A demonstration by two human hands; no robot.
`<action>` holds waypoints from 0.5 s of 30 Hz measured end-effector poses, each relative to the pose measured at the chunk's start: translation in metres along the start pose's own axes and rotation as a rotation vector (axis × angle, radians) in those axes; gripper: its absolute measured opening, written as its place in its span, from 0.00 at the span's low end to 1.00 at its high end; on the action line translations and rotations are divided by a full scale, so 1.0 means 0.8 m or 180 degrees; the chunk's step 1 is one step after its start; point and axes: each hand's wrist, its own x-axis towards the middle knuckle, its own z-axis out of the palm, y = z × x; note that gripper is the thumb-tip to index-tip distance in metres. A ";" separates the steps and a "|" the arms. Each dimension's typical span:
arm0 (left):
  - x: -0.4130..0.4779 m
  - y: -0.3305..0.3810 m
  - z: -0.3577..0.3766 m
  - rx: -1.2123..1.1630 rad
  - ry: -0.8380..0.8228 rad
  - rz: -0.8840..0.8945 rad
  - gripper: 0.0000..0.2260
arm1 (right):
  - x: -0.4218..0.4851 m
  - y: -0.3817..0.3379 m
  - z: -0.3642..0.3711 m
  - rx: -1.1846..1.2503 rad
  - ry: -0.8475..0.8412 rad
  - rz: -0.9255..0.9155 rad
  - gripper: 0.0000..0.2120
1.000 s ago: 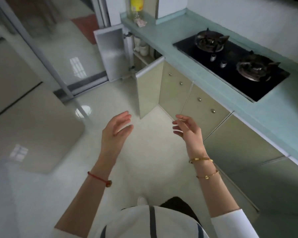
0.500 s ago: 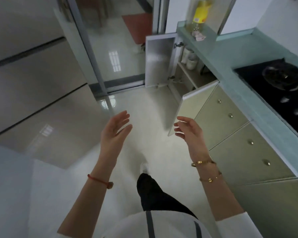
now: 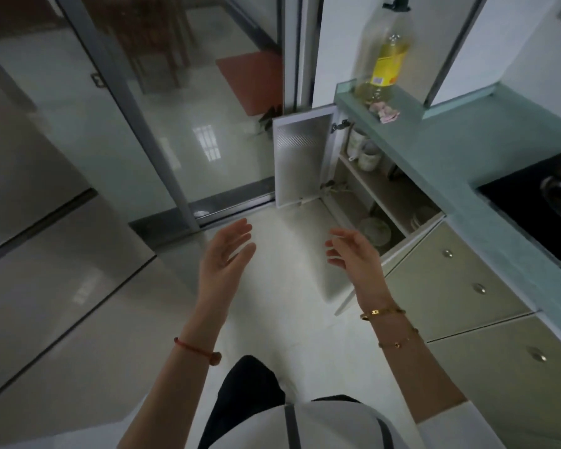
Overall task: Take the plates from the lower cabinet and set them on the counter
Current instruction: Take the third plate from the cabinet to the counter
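Left hand (image 3: 225, 254) spread, palm inward, empty, above the floor (image 3: 282, 319). Right hand (image 3: 353, 254) likewise loosely spread, fingers curled a little, holding nothing, just before the nearer open door. Beyond, plates (image 3: 374, 231) on the lower cabinet (image 3: 386, 192) bottom shelf; mugs (image 3: 365, 152) on the shelf above. Overhead, pale green worktop (image 3: 450, 157) with a yellow-labelled bottle (image 3: 384, 56).

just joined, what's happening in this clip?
A person stands in a kitchen facing an open lower cabinet. Both doors are swung out. The left hand and right hand are open, empty and held out in front, not touching anything. Plates sit on the cabinet's bottom level, mugs on its shelf. No plates are on the visible part of the counter.
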 end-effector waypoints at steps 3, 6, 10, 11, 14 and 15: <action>0.077 -0.010 0.012 -0.0054 -0.0189 -0.0042 0.17 | 0.050 -0.005 0.011 0.0044 0.0267 0.0043 0.10; 0.163 -0.022 0.028 -0.0085 -0.0511 -0.0061 0.17 | 0.104 -0.008 0.024 0.0099 0.0559 0.0098 0.10; 0.287 -0.027 0.059 -0.0112 -0.0976 0.0013 0.20 | 0.184 -0.016 0.045 0.0217 0.0994 0.0131 0.10; 0.311 -0.028 0.066 -0.0109 -0.1055 0.0018 0.19 | 0.198 -0.018 0.049 0.0220 0.1070 0.0136 0.10; 0.389 -0.033 0.092 -0.0073 -0.1474 -0.0050 0.19 | 0.249 -0.023 0.060 0.0300 0.1378 0.0153 0.10; 0.412 -0.035 0.101 -0.0083 -0.1635 -0.0109 0.19 | 0.264 -0.025 0.062 0.0341 0.1496 0.0172 0.10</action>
